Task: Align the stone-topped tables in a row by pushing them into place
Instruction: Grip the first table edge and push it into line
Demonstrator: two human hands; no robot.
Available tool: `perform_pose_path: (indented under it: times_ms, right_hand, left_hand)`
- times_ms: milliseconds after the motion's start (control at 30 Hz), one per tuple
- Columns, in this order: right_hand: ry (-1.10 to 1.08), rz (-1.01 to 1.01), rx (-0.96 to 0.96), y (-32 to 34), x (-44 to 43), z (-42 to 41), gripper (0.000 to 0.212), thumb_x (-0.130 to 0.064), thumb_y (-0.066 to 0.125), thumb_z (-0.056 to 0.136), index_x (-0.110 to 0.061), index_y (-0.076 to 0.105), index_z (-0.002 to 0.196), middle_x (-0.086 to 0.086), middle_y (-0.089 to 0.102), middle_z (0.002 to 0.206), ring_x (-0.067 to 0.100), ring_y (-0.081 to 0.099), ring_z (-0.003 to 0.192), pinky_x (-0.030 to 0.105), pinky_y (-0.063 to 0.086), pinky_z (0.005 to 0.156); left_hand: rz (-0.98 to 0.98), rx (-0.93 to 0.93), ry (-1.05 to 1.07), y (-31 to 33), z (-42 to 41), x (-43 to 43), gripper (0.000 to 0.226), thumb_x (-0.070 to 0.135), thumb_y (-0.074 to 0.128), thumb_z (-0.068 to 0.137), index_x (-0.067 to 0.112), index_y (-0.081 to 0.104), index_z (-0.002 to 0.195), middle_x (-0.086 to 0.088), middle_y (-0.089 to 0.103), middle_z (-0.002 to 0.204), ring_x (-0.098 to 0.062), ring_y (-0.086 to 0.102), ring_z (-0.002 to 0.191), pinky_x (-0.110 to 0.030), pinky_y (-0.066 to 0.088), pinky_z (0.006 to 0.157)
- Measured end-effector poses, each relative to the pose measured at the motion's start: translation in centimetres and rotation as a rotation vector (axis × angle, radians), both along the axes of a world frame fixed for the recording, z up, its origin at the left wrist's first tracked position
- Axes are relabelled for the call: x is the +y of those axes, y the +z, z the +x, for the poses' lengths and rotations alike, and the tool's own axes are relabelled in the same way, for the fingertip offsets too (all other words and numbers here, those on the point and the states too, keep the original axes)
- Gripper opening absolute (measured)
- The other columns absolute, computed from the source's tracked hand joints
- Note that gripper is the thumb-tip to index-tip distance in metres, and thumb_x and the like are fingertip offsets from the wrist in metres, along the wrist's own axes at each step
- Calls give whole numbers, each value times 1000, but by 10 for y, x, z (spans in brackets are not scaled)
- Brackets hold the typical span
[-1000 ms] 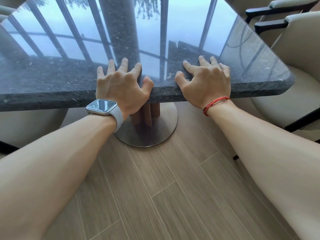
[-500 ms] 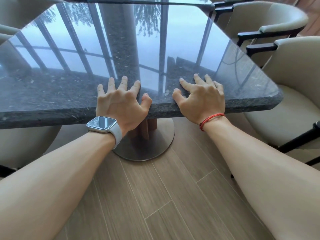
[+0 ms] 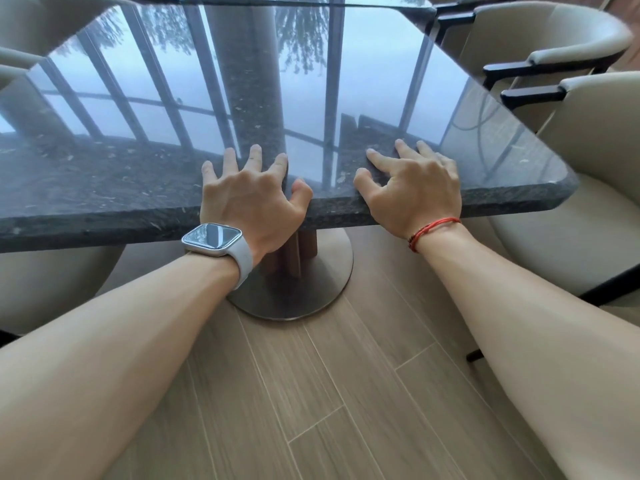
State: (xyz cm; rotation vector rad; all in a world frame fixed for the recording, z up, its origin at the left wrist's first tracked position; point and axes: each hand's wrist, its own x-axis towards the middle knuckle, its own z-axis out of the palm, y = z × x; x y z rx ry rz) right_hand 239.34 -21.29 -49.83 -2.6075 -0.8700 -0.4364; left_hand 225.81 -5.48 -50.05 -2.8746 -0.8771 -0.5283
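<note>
Two bare forearms reach up from the bottom of the frame over the wood-plank floor [image 3: 346, 393]. At centre, the left hand [image 3: 249, 199] and right hand [image 3: 412, 192] sit side by side on the near edge of the stone-topped table [image 3: 138, 188], fingers spread wide over the top, thumbs along the rim, gripping nothing. The slab lies straight ahead, running away toward the top of the frame, neither hand nearer. Top centre, a second table edge [image 3: 311, 0] looks almost touching. Cream chairs [image 3: 554, 39] crowd the right.
</note>
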Motion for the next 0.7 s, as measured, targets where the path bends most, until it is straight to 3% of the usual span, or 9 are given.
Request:
perform_pose_path:
  times_ms: [300, 700]
  right_hand:
    - [11, 11, 27, -1, -3, 9, 60, -64, 33, 85, -41, 64, 131, 10, 54, 149, 36, 39, 144, 52, 26, 117]
    - [-35, 50, 18, -6, -3, 9, 53, -62, 39, 88, -43, 64, 130, 6, 57, 146, 34, 43, 141, 52, 27, 116]
  left_hand:
    - [12, -16, 4, -2, 7, -4, 67, 55, 26, 92, 23, 65, 136, -16, 58, 149, -46, 50, 135, -61, 36, 112]
    - [-36, 8, 3, 0, 6, -6, 67, 53, 27, 94, 24, 56, 147, -17, 50, 156, -47, 43, 142, -62, 30, 116]
